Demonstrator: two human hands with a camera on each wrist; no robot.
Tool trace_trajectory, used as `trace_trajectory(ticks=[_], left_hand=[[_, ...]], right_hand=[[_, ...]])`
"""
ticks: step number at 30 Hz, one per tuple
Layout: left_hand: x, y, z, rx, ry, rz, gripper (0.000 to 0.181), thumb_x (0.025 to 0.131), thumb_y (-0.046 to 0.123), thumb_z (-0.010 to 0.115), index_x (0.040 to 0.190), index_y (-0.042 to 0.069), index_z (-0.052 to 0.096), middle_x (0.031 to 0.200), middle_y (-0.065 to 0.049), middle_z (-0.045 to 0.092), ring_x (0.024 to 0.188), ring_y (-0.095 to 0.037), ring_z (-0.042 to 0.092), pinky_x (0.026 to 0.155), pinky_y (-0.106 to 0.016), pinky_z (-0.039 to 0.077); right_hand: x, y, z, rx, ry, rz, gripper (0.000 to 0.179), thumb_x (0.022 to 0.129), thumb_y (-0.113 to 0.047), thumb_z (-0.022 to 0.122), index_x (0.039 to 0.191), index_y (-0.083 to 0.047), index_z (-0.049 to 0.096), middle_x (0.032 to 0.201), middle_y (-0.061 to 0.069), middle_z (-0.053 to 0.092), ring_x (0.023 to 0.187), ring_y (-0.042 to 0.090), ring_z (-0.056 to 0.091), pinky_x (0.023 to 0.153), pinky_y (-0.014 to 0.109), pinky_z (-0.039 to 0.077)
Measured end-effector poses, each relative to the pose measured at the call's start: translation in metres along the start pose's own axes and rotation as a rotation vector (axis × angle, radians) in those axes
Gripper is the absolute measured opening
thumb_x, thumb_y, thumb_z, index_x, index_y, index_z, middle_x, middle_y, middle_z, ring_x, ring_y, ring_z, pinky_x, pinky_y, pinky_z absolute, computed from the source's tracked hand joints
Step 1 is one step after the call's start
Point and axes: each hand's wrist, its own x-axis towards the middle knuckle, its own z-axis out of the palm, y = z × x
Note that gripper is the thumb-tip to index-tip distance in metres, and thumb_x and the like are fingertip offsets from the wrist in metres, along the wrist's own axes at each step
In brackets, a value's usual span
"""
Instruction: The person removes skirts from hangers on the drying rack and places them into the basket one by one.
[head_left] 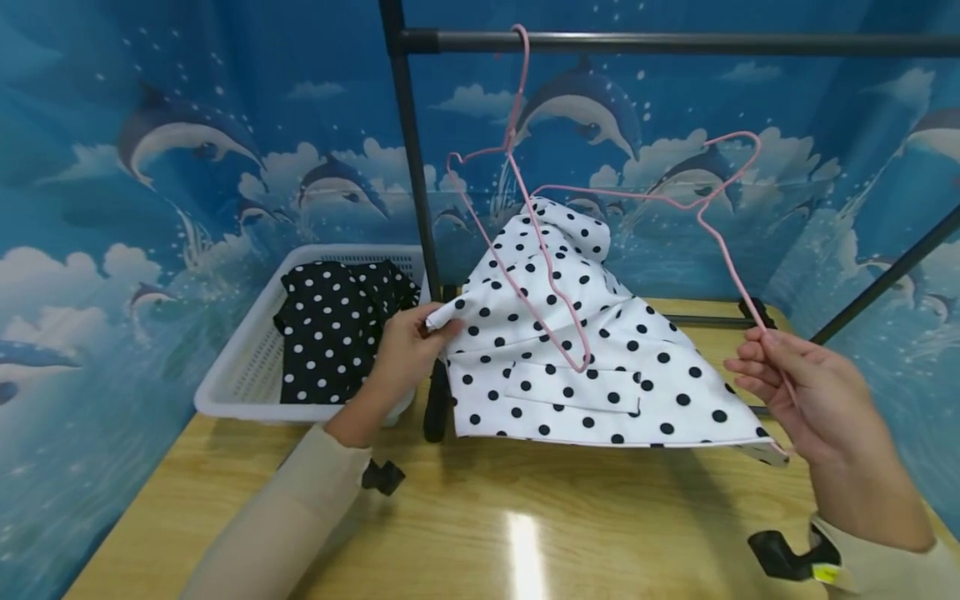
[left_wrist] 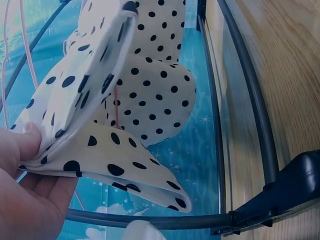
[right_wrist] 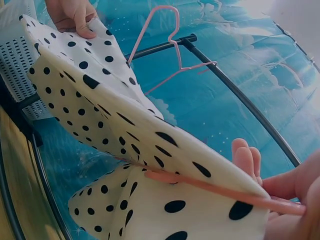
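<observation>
A white garment with black dots [head_left: 600, 367] hangs spread between both hands above the wooden table [head_left: 525, 517]. My left hand [head_left: 438, 327] pinches its left corner between thumb and fingers, close up in the left wrist view [left_wrist: 25, 165]. My right hand [head_left: 757, 350] grips one end of a pink wire hanger [head_left: 515, 117], whose hook sits on the dark rail [head_left: 675, 42]. In the right wrist view the garment [right_wrist: 100, 100] drapes over the hanger wire [right_wrist: 225, 192] that my right hand [right_wrist: 285, 195] holds.
A white plastic basket [head_left: 247, 367] at the left holds a black garment with white dots [head_left: 330, 333]. The rack's dark upright post [head_left: 412, 167] stands between basket and garment, and its base bar [left_wrist: 250, 100] runs along the table. Blue dolphin-print walls surround the table.
</observation>
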Motion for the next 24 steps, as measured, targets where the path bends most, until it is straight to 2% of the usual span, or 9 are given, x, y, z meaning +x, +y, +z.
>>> trace_trajectory(ticks=[7,15,20,24], left_hand=[[-0.007,0.002,0.004,0.029,0.002,0.053,0.014,0.089,0.008,0.071,0.099,-0.001,0.072,0.083,-0.011,0.068,0.059,-0.017,0.047,0.053,-0.024,0.04],[-0.025,0.011,0.013,0.021,-0.071,0.17,0.014,0.086,0.007,0.074,0.098,0.001,0.074,0.083,-0.009,0.07,0.058,-0.013,0.048,0.052,-0.025,0.042],[-0.034,0.017,0.017,0.007,-0.081,0.222,0.01,0.084,0.007,0.076,0.093,0.003,0.074,0.075,-0.004,0.067,0.055,-0.009,0.044,0.049,-0.023,0.041],[-0.042,0.023,0.02,-0.01,-0.115,0.307,0.006,0.083,0.005,0.076,0.087,0.003,0.074,0.074,-0.003,0.067,0.055,-0.006,0.046,0.048,-0.021,0.042]], right_hand=[[0.0,0.0,-0.003,0.048,-0.022,-0.01,0.033,0.105,-0.005,0.033,0.106,0.005,0.064,0.091,0.015,0.069,0.085,0.026,0.071,0.076,0.032,0.057],[0.003,0.001,-0.006,0.181,-0.049,0.009,0.035,0.106,-0.005,0.031,0.107,0.008,0.064,0.093,0.018,0.069,0.088,0.028,0.071,0.076,0.033,0.057],[0.004,0.001,-0.006,0.161,-0.032,0.018,0.035,0.106,-0.006,0.032,0.107,0.007,0.064,0.092,0.017,0.069,0.087,0.026,0.071,0.076,0.032,0.057],[0.005,0.002,-0.004,0.143,-0.009,0.015,0.033,0.105,-0.006,0.033,0.106,0.006,0.064,0.091,0.017,0.069,0.085,0.026,0.071,0.074,0.032,0.057]])
